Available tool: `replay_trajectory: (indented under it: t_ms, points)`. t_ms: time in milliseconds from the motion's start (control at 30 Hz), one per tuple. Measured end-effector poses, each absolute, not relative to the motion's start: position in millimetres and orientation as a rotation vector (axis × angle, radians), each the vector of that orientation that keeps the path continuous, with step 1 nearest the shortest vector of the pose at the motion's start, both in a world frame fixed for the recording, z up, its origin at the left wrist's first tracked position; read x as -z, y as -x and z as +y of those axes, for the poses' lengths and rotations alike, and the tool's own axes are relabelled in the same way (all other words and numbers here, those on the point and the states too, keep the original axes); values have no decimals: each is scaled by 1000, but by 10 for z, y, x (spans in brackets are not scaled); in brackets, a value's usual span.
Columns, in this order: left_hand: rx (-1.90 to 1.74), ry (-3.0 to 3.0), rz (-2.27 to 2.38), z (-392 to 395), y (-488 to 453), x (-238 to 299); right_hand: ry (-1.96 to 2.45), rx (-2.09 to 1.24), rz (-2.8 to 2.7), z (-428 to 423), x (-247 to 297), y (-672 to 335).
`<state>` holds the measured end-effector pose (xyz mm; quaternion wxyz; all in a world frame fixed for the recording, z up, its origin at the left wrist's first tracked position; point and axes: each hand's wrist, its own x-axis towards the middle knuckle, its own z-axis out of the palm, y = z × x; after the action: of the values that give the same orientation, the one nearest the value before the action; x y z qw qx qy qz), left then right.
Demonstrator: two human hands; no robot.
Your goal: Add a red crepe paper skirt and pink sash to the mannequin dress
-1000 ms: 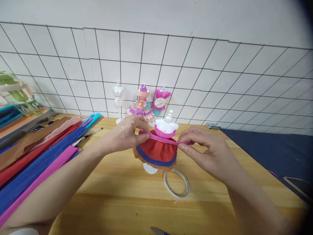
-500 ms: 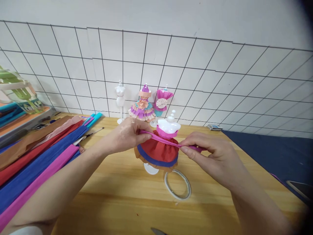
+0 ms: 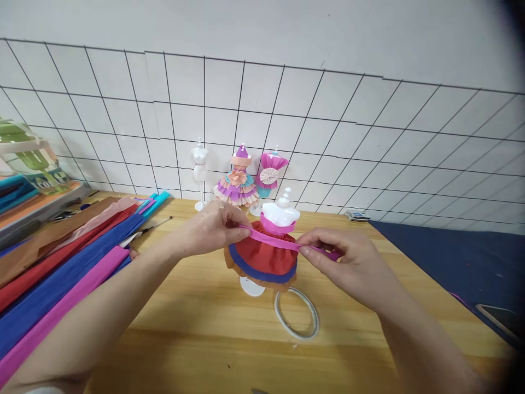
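Observation:
Stretched between my two hands is a narrow pink crepe paper strip [image 3: 274, 241], in front of the waist of a small white mannequin [image 3: 280, 213]. My left hand [image 3: 215, 225] pinches its left end and my right hand [image 3: 340, 257] pinches it on the right, with a short tail passing under the right fingers. The mannequin wears a pink band at the chest and a gathered red skirt [image 3: 262, 258] with blue and brown borders. Its round white base shows below the skirt. Whether the strip touches the skirt I cannot tell.
A roll of double-sided tape [image 3: 296, 314] lies before the mannequin. Behind stand a bare mannequin [image 3: 199, 172] and two dressed ones [image 3: 237, 183]. Coloured crepe paper [image 3: 69, 273] and scissors [image 3: 141, 232] lie at left, a dark blue mat [image 3: 447, 273] at right.
The pink strip now lies flatter, showing more of its width before the waist. Both hands keep their pinch and have barely moved; the whole view has shifted slightly.

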<state>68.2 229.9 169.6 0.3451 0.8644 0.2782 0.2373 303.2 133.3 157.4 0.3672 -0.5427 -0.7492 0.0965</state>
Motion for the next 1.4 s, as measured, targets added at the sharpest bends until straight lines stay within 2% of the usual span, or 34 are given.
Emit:
replay_trajectory:
  t_ms: [200, 433, 733, 967, 1267, 1400]
  points:
    - [-787, -2512, 728, 2260, -735, -1722, 1379, -227, -1909, 1379, -1581, -3031]
    - [-844, -2494, 710, 2346, -800, -1713, 1304, -138, -1821, 1479, -1539, -3048]
    - [-722, -2300, 658, 2412, -829, -1712, 1225, -579, -1609, 1579, -1455, -2977]
    - [-640, -2113, 645, 2435, -824, -1675, 1238, -530, -1586, 1591, -1414, -3014]
    - [-697, -2231, 590, 2401, -808, -1640, 1181, -297, -1654, 1475, -1467, -2954]
    - [-726, -2268, 573, 2387, -812, -1643, 1155, -347, -1678, 1469, -1470, -2991]
